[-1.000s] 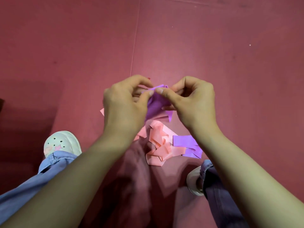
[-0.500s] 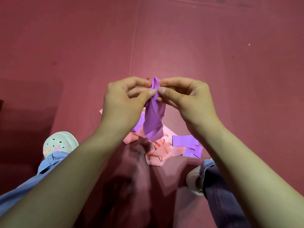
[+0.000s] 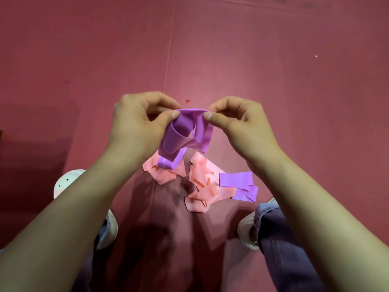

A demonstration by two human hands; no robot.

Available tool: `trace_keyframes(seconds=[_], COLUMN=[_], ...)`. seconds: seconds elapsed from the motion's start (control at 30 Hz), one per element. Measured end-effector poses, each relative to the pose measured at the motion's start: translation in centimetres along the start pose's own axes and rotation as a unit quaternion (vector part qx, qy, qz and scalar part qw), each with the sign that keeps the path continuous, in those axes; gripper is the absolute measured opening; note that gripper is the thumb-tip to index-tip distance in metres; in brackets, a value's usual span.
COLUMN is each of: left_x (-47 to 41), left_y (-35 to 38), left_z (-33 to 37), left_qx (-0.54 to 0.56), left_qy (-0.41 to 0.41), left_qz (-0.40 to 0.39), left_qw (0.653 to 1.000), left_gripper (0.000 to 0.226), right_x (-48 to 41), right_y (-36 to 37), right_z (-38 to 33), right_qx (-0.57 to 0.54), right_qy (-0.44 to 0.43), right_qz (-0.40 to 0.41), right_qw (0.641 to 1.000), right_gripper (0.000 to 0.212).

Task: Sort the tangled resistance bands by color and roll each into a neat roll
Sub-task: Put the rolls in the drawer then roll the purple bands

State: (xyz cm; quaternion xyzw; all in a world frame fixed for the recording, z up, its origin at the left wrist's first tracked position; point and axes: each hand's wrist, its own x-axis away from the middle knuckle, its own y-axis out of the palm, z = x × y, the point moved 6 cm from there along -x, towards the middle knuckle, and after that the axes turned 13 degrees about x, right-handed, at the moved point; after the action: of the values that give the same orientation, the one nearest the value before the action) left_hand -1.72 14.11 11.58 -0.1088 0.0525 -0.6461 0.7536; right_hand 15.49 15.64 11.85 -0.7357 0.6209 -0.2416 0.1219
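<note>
I hold a purple resistance band (image 3: 185, 133) up above the floor. My left hand (image 3: 139, 125) pinches its top edge at one corner and my right hand (image 3: 242, 123) pinches the other. The band hangs in loose, twisted loops, and its lower end touches the pile below. On the floor lies a tangle of pink bands (image 3: 202, 184), with one pink piece (image 3: 164, 174) lying to the left. A second purple band (image 3: 239, 183) lies folded at the right side of the pile.
The floor is a dark red mat (image 3: 273, 70) with a seam running up the middle. My feet in white shoes stand on either side of the pile, the left shoe (image 3: 65, 182) and the right shoe (image 3: 246, 232).
My hands have moved apart, spreading the purple band's top edge wide. The band, bunched into a narrow strip before, now hangs open in loops.
</note>
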Motion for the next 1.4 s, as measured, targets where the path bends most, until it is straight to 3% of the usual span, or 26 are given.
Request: trace_keyframes(seconds=[0.3,1.03,1.4], left_x=[-0.08,-0.06,0.20], left_y=[-0.20,-0.46,0.28], left_z=[0.32,0.51,0.38], left_qx=[0.015,-0.011,-0.018], left_qy=[0.007,0.017,0.010], left_qz=[-0.022,0.010,-0.037], left_qw=[1.000,1.000,0.999], left_gripper=[0.027,0.030,0.029], right_x=[-0.24,-0.01,-0.11], right_y=[0.44,0.20,-0.50], right_z=[0.31,-0.07,-0.43], right_qx=[-0.093,-0.074,-0.131], right_qy=[0.020,0.001,-0.004], right_qz=[-0.040,-0.008,0.019], right_qw=[0.995,0.997,0.991], right_gripper=[0.023,0.020,0.015])
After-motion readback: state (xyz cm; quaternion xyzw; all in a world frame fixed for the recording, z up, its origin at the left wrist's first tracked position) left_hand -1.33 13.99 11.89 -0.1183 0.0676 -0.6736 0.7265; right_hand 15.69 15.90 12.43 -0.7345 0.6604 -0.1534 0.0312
